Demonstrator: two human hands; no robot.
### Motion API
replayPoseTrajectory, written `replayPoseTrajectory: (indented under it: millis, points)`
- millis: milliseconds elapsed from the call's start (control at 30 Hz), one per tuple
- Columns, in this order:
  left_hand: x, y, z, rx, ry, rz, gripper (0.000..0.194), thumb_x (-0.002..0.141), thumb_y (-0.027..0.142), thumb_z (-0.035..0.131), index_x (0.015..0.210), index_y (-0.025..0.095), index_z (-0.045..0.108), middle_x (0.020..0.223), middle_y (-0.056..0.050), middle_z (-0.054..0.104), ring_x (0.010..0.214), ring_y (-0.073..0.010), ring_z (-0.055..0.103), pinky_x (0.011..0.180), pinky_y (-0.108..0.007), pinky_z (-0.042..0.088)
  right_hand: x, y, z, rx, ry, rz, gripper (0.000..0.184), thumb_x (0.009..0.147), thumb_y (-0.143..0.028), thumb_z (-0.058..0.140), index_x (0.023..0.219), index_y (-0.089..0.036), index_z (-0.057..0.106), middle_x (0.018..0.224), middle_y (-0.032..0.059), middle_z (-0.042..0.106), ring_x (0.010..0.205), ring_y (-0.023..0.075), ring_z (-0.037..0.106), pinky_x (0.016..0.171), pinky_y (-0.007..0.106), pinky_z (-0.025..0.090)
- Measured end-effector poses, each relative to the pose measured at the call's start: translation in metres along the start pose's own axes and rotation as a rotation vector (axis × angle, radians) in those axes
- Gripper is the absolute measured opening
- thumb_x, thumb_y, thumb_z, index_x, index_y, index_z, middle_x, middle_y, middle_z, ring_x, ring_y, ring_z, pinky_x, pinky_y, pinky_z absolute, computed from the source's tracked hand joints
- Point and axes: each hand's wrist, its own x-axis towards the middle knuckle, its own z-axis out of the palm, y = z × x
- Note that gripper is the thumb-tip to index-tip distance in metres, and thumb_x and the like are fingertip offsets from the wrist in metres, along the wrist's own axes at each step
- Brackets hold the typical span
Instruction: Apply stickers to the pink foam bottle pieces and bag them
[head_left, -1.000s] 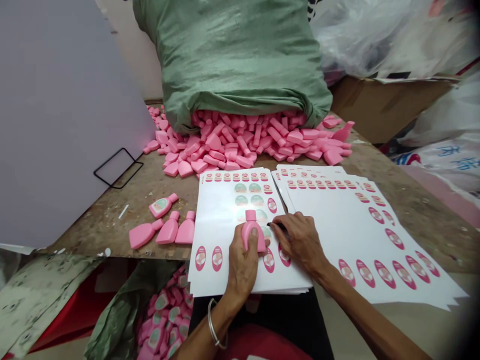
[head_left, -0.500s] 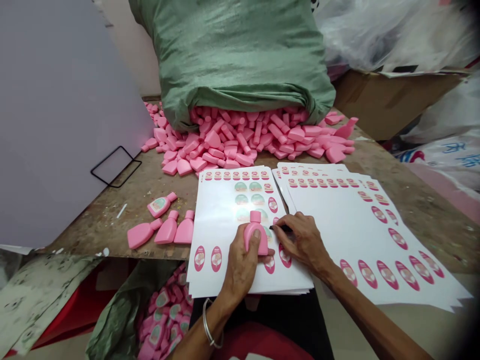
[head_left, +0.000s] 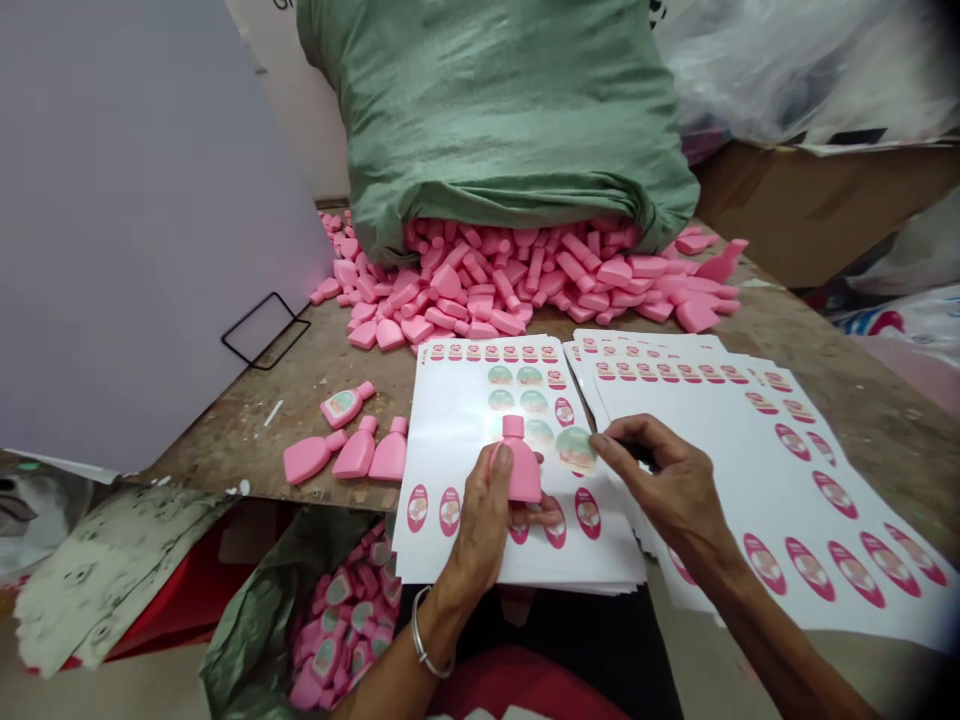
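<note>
My left hand is closed round a small pink plastic bottle, holding it upright over a white sticker sheet. My right hand pinches a round green-and-pink sticker lifted off that sheet, just right of the bottle; a dark tool shows under its fingers. The sheet bears green round stickers and pink oval ones. A second stack of sticker sheets lies to the right under my right forearm.
A green sack spills a heap of pink bottles at the back of the worn table. Three plain bottles and a labelled one lie left. A bag of labelled bottles sits below. A grey board stands left.
My right hand has peeled a round sticker off the sheet and lifted it beside the bottle. My left hand raised the bottle slightly. The view shifted a little to the left.
</note>
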Motion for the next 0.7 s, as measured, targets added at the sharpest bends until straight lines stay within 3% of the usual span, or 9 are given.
replayPoseTrajectory:
  millis: [167,300,700]
  points:
    - [-0.006,0.006,0.005,-0.129,-0.070,-0.070,0.069,0.083,0.070,0.040,0.107,0.008,0.061,0.068,-0.009,0.068,0.064,-0.0224,0.068,0.059,-0.032,0.055,-0.004,-0.022,0.009,0.033,-0.120,-0.126,0.020,0.082,-0.037,0.062,0.093,-0.023,0.071,0.089,0.0047,0.071,0.076,0.0176,0.063,0.068,0.031,0.051]
    - [-0.009,0.010,0.008,-0.157,-0.074,-0.038,0.068,0.084,0.067,0.041,0.103,0.006,0.064,0.066,-0.010,0.068,0.064,-0.0222,0.068,0.060,-0.032,0.055,-0.008,-0.025,0.018,0.020,-0.129,-0.208,0.018,0.084,-0.034,0.061,0.091,-0.023,0.073,0.081,0.0045,0.071,0.073,0.0175,0.060,0.065,0.032,0.051]
    - [-0.009,0.013,0.007,-0.178,-0.108,-0.043,0.066,0.084,0.066,0.042,0.109,0.008,0.061,0.073,-0.010,0.069,0.066,-0.0215,0.068,0.059,-0.031,0.054,-0.009,-0.027,0.019,-0.054,-0.109,-0.254,0.017,0.085,-0.035,0.059,0.093,-0.025,0.072,0.074,0.0030,0.068,0.066,0.0166,0.055,0.063,0.032,0.047]
